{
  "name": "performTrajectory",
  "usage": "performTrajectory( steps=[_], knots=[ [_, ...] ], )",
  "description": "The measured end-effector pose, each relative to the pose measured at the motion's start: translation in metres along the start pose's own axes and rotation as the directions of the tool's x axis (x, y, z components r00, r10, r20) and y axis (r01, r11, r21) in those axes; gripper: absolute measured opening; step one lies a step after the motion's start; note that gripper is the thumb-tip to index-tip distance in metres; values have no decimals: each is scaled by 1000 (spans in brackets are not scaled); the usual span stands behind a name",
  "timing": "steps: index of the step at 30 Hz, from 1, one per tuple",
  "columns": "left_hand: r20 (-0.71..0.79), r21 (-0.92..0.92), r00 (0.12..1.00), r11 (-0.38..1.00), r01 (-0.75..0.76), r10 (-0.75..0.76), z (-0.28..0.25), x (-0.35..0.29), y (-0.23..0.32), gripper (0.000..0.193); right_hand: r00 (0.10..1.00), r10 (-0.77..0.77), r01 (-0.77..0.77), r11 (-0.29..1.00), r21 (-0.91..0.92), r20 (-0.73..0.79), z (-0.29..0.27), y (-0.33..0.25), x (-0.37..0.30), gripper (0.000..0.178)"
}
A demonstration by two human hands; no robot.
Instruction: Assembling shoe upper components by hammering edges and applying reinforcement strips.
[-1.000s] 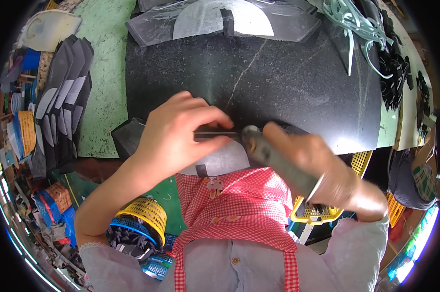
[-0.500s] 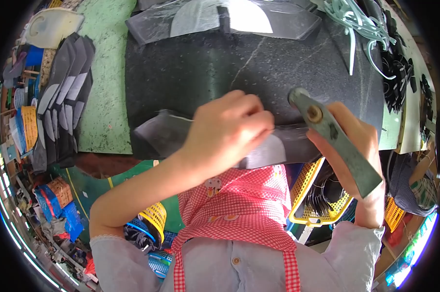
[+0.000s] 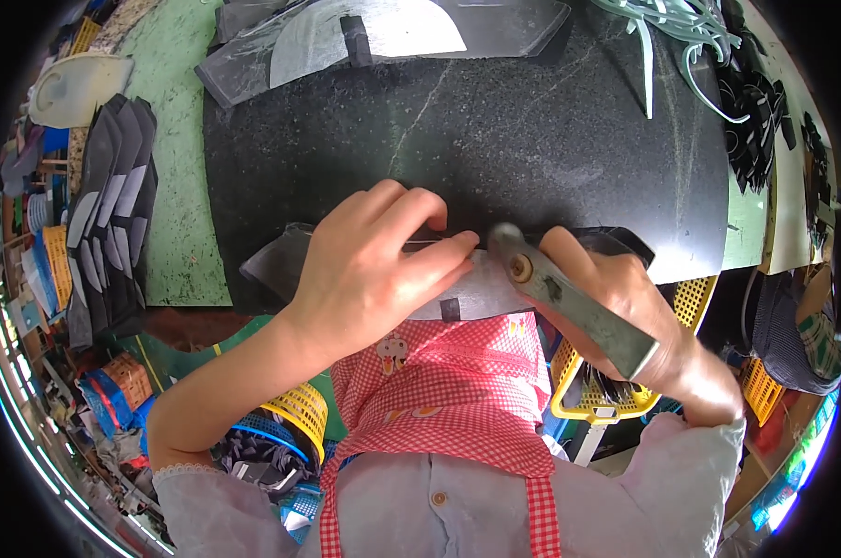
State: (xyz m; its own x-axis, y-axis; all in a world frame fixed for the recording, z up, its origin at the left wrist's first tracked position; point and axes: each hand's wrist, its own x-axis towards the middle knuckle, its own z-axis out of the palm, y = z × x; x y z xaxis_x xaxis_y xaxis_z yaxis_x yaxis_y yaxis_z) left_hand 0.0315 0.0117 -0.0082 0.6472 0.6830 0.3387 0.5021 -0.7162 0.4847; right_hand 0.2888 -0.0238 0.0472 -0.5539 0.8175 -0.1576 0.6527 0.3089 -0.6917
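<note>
A dark, flat cut piece with a grey half-round panel (image 3: 495,284) lies along the near edge of the black work mat. My left hand (image 3: 360,270) rests on it, fingers bent and tips pinched at its far edge. What lies under the fingertips is partly hidden. My right hand (image 3: 615,293) is closed round the handle of a hammer, the handle itself mostly hidden. The grey metal hammer head (image 3: 569,307) slants over the right part of the piece, its rounded end close to my left fingertips. Contact between hammer and piece cannot be made out.
More dark cut pieces (image 3: 392,33) lie at the mat's far side, and a stack (image 3: 113,186) stands left on the green table (image 3: 180,186). Pale green strips (image 3: 667,28) and black parts (image 3: 755,130) are at the far right. Yellow baskets (image 3: 583,409) sit below the table edge.
My right hand has brought the hammer leftward and down, close to my left fingers. The left hand has shifted a little left along the piece. The whole view has turned slightly.
</note>
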Motion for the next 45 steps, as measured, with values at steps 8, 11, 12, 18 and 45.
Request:
performTrajectory(
  steps=[8, 11, 12, 18, 45],
  knots=[
    [174, -85, 955, 963, 257, -239, -25, -8, -15, 24, 990, 80, -96, 986, 135, 119, -4, -2, 14, 36],
    [-3, 61, 1000, 998, 26, -25, -18, -19, -11, 24, 999, 33, -32, 997, -73, 19, -2, -6, 24, 35],
    [3, 67, 999, 997, 35, -36, -19, -20, -11, 24, 998, 10, -10, 1000, 3, 61, 4, -7, 25, 34],
    [31, 11, 998, 999, 49, -50, -28, -33, -24, 24, 993, 97, -99, 995, 26, 71, 1, -20, 38, 30],
    [123, -52, 989, 994, 93, -86, -74, -71, -62, 21, 971, -108, 125, 990, -70, 216, 40, -70, 79, 18]
  ],
)
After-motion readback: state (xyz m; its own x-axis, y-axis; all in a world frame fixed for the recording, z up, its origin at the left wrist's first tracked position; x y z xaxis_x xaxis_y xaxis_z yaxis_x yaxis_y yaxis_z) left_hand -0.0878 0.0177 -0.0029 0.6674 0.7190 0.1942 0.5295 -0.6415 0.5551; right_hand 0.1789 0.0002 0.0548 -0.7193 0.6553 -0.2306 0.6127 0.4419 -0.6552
